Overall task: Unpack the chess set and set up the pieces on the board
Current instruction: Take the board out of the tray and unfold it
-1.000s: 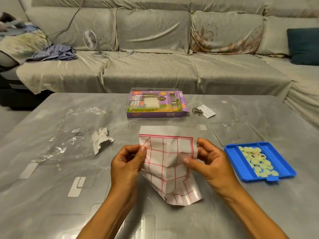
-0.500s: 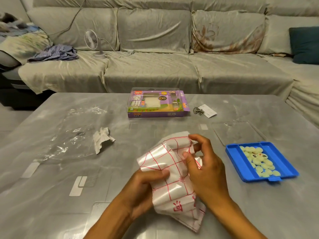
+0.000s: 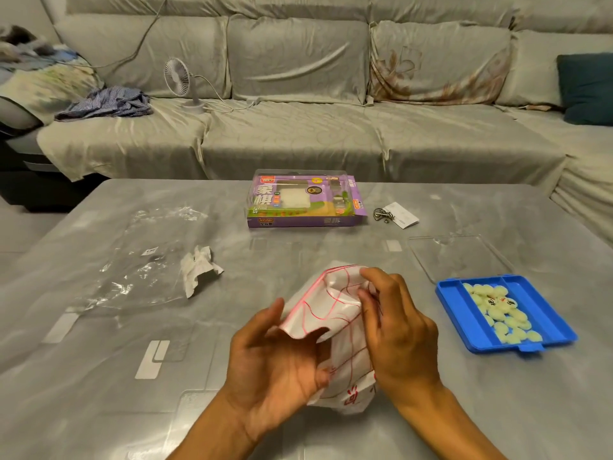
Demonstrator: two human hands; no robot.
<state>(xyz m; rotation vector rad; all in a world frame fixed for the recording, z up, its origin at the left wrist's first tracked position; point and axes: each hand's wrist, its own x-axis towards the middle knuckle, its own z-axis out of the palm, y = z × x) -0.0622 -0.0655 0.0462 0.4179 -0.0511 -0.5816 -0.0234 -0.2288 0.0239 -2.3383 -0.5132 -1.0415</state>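
Note:
A crumpled white plastic board sheet (image 3: 326, 303) with a red grid is held just above the grey table (image 3: 99, 376), in front of me. My left hand (image 3: 278, 356) holds its lower left part, palm turned up, fingers curled under the sheet. My right hand (image 3: 394, 323) pinches the upper right folds. A blue tray (image 3: 464, 323) to the right holds several pale round chess pieces (image 3: 504, 313). The purple chess box (image 3: 305, 199) lies at the table's far middle.
A clear lid (image 3: 461, 257) lies behind the blue tray. Clear plastic wrap (image 3: 139, 260) and a crumpled white paper (image 3: 199, 268) are on the left. A metal ring puzzle with a white card (image 3: 396, 214) sits right of the box. A sofa with a small fan (image 3: 180, 81) is beyond.
The sheet was held upright and partly spread a second ago; now it is bunched lower between both hands. My left hand has turned palm up under it, and my right moved over its top.

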